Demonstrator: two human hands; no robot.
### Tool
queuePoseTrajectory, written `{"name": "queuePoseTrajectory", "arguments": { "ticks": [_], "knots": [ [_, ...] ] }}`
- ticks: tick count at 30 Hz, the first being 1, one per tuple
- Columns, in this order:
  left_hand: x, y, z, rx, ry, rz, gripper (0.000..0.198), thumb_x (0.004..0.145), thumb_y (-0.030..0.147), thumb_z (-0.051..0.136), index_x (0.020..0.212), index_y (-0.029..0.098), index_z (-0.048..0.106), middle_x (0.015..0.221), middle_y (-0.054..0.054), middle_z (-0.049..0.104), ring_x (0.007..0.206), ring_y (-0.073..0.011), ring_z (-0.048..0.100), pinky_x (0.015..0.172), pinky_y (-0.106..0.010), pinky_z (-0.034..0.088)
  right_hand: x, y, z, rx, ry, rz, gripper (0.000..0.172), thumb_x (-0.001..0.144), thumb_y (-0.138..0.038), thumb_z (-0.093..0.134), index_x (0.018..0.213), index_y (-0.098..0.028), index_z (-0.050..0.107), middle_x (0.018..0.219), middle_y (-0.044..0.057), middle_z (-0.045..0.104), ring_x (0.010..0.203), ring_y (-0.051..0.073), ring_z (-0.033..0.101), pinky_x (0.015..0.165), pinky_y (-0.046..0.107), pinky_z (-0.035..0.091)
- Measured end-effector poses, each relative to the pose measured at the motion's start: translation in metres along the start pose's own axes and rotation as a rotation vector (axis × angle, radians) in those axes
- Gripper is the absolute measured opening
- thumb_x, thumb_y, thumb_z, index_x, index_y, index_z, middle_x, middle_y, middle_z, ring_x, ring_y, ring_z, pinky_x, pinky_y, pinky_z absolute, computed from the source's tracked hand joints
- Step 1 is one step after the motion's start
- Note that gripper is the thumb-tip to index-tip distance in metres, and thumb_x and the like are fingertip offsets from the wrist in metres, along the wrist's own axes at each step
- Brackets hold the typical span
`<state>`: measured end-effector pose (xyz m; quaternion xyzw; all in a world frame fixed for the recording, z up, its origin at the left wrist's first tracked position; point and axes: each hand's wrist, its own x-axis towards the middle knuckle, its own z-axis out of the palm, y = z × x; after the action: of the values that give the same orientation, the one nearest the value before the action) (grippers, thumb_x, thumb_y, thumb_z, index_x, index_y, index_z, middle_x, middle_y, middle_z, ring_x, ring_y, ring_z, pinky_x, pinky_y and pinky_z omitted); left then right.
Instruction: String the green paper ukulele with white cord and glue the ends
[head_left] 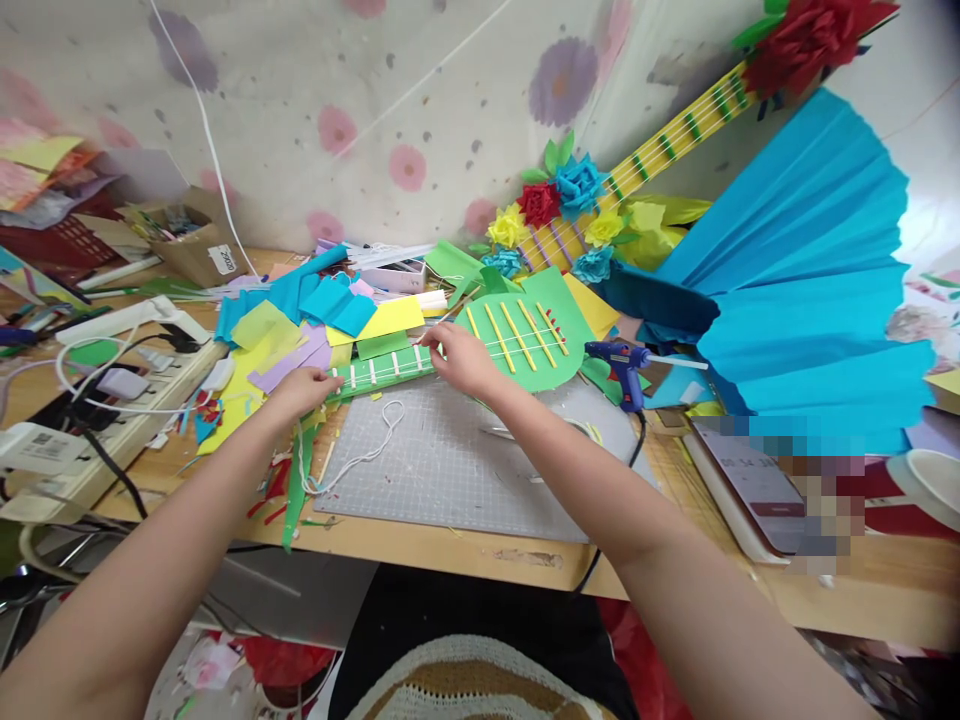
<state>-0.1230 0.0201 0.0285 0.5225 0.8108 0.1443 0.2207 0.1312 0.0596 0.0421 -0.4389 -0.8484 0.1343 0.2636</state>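
While the green paper guitar [541, 378] lies along the rear edge of the cutting mat [450, 485], neck leftward, the work appears well advanced: left hand [309, 388], fingertips closed on the neck's left end; white cord [367, 456], trailing loose beneath it onto the mat, its fastening seemingly left to do; white frets [373, 372], fitted, strings laid over them; right hand [459, 358], fingers bent over the neck near the body, whether pinching a string cannot be told; yellow strips [499, 338] and red pegs [555, 325], in place. Surroundings: power strip [171, 393], left end of the bench [461, 552]; paper scraps [401, 318], crowding the neck's far side; glue gun [628, 372], just right of the body, its black cable [640, 440] a likely snag beside the mat; flower-trimmed yellow guitar [652, 155], rear edge; phone [750, 480], front right; blue crepe paper [817, 270], rear right corner.
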Motion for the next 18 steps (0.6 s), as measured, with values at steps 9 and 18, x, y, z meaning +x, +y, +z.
{"name": "queuePoseTrajectory", "arguments": {
  "ticks": [9, 18],
  "knots": [
    [0.000, -0.003, 0.002, 0.008, 0.015, 0.016, 0.032, 0.062, 0.051, 0.058, 0.054, 0.021, 0.052, 0.048, 0.001, 0.049, 0.049, -0.0158, 0.046, 0.049, -0.027, 0.029, 0.005, -0.018, 0.031, -0.030, -0.059, -0.009, 0.029, 0.087, -0.013, 0.040, 0.099, -0.021, 0.065, 0.104, 0.006, 0.063, 0.098, 0.021, 0.051, 0.081, 0.031, 0.038],
    [0.004, -0.013, 0.006, -0.067, 0.037, 0.049, 0.034, 0.059, 0.053, 0.058, 0.057, 0.020, 0.057, 0.049, 0.001, 0.050, 0.049, -0.0134, 0.044, 0.048, -0.026, 0.028, 0.014, -0.035, 0.057, -0.071, -0.109, -0.076, 0.026, 0.089, -0.025, 0.050, 0.109, -0.022, 0.066, 0.108, 0.008, 0.061, 0.106, 0.026, 0.045, 0.090, 0.038, 0.035]
  ]
}}
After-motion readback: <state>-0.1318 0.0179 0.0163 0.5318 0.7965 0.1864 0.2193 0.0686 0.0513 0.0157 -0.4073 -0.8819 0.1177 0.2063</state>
